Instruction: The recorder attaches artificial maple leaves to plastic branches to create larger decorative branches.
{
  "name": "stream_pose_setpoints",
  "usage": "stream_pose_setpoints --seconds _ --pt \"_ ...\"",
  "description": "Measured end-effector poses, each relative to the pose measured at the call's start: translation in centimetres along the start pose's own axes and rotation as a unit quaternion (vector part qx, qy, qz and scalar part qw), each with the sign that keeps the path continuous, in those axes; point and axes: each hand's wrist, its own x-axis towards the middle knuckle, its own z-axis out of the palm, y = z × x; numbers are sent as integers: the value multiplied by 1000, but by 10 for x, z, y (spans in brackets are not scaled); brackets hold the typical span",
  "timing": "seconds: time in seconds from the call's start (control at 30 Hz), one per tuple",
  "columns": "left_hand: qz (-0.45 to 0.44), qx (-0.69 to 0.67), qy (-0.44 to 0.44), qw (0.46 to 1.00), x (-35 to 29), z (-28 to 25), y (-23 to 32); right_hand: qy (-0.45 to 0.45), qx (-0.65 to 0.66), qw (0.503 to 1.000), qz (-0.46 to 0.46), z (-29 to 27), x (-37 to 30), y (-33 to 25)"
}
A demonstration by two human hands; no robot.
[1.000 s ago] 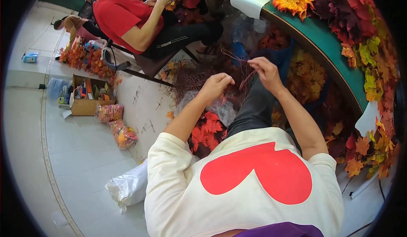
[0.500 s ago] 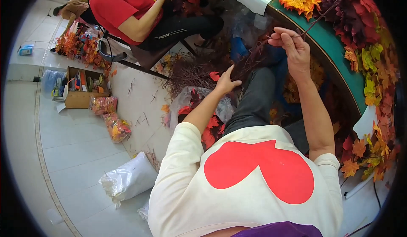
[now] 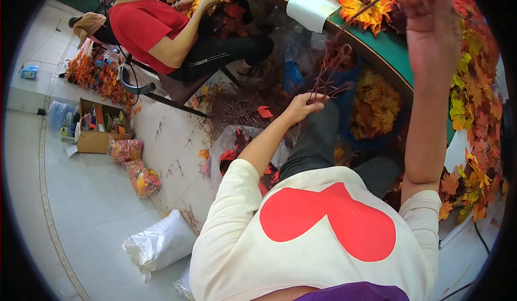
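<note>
My left hand (image 3: 301, 110), over my left thigh, is closed on a bunch of thin brown artificial twigs (image 3: 329, 69) that fan out above the fingers. High at the right, over the green tabletop (image 3: 396, 53), my right hand (image 3: 435, 37) pinches a long brown stem (image 3: 374, 2). The stem stretches leftward from the fingers across orange and yellow fabric leaves (image 3: 361, 13); its other end is hard to follow. Left of my left hand lies a tangled heap of similar twigs (image 3: 237, 110), with a single red leaf (image 3: 264, 111) on it.
A clear bag (image 3: 218, 153) with red leaves stands by my left leg. Yellow leaves (image 3: 375, 107) fill a blue container under the table. A person in a red shirt (image 3: 142, 29) sits at the upper left, handling leaves. A cardboard box (image 3: 99, 141) and white sack (image 3: 161, 244) are on the floor.
My right hand has risen and moved right with the stem. My left hand, open beside the twigs before, has moved slightly right and closed on the bunch.
</note>
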Motion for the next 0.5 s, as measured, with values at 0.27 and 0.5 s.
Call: stream_pose_setpoints --seconds 0.27,0.5 --pt "-77 -243 2 967 -66 -39 25 272 24 962 -17 -80 17 -33" --pt "-4 -49 20 999 -79 -46 51 272 -59 959 51 -112 35 -33"
